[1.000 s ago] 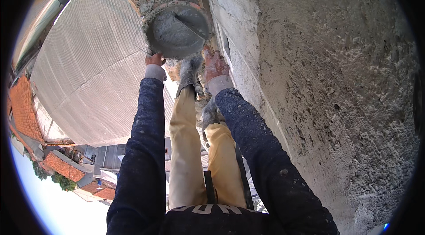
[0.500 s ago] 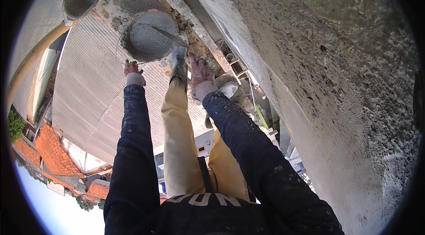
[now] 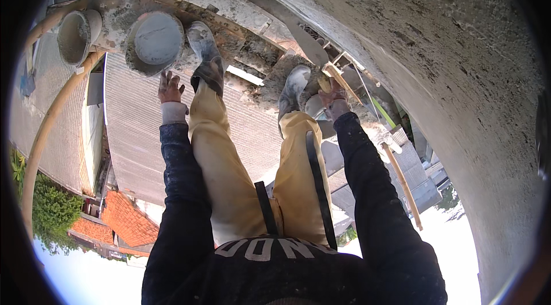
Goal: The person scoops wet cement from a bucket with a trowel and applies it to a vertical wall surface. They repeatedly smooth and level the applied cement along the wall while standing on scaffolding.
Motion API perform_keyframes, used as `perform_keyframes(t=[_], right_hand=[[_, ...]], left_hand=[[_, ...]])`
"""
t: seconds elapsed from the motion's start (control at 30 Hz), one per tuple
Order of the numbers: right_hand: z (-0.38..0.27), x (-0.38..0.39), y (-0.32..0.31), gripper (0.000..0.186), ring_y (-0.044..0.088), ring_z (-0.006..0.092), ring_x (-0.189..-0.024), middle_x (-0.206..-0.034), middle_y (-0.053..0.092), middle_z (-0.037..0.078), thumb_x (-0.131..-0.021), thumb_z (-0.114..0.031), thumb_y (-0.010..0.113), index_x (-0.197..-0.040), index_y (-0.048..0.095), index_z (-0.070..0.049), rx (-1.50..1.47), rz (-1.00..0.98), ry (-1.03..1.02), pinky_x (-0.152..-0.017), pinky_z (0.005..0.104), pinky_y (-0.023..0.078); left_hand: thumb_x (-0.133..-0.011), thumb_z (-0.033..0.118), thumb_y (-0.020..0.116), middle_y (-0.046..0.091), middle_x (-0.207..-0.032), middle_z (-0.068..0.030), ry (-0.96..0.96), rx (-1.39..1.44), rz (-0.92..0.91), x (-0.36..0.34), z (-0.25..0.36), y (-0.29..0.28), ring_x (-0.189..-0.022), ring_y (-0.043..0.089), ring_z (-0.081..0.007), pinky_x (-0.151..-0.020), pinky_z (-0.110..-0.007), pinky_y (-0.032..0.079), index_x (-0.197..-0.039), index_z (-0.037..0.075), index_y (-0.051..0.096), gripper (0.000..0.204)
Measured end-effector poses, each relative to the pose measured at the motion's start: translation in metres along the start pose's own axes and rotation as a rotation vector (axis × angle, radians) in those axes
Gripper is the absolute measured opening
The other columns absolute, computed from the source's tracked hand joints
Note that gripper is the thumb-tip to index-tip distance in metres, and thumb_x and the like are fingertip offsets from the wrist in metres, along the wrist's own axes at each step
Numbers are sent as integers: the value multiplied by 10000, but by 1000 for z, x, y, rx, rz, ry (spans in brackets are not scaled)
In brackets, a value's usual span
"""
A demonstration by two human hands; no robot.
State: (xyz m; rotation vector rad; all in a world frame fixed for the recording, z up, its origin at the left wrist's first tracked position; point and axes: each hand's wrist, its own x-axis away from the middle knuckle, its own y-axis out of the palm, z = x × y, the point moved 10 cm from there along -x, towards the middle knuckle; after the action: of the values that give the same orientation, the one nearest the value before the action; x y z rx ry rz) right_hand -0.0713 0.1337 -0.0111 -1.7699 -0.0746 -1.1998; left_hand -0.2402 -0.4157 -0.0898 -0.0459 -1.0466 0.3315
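My left hand [image 3: 170, 88] is open, its fingers apart, just below a bucket [image 3: 133, 57] of wet grey mortar [image 3: 158, 38]. I cannot tell whether the fingertips touch the bucket. On the right, my right hand [image 3: 334, 95] is closed around the handle of a trowel, beside my right boot. The long flat blade of the trowel [image 3: 308, 45] points up and left, close to the rough grey wall [image 3: 436, 69]. Mortar smears both hands and cuffs.
A second mortar-coated bucket [image 3: 73, 41] stands at the far left. My mortar-covered boots [image 3: 202, 41] stand on dirty planks [image 3: 252, 52]. Bamboo poles [image 3: 54, 115] cross the left side. Corrugated roofing [image 3: 146, 115] and orange tiled roofs [image 3: 129, 219] lie below.
The trowel has left the bucket and moved right toward the wall with my right hand. My left hand's fingers show more spread. The view has shifted, bringing both boots into sight.
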Motion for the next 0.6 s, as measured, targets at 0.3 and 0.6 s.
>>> perform_keyframes(t=[0.3,0.6], right_hand=[[289,70,43,518,636,373,-1006,-1117,651,186,-738,-142,685,-1234,546,-90,-311,-115,552,-863,454,501],[317,80,170,423,489,141,-479,-736,565,32,-761,-115,677,-1149,510,-108,-834,148,748,-428,319,425]], left_hand=[[-960,150,540,402,-1496,-149,112,-125,-634,172,33,167,-1337,448,-254,-1059,-380,399,-1515,64,287,615],[-948,165,559,442,-1455,-166,49,-341,-555,175,-36,198,-1307,467,-284,-1059,-362,393,-1486,74,357,581]])
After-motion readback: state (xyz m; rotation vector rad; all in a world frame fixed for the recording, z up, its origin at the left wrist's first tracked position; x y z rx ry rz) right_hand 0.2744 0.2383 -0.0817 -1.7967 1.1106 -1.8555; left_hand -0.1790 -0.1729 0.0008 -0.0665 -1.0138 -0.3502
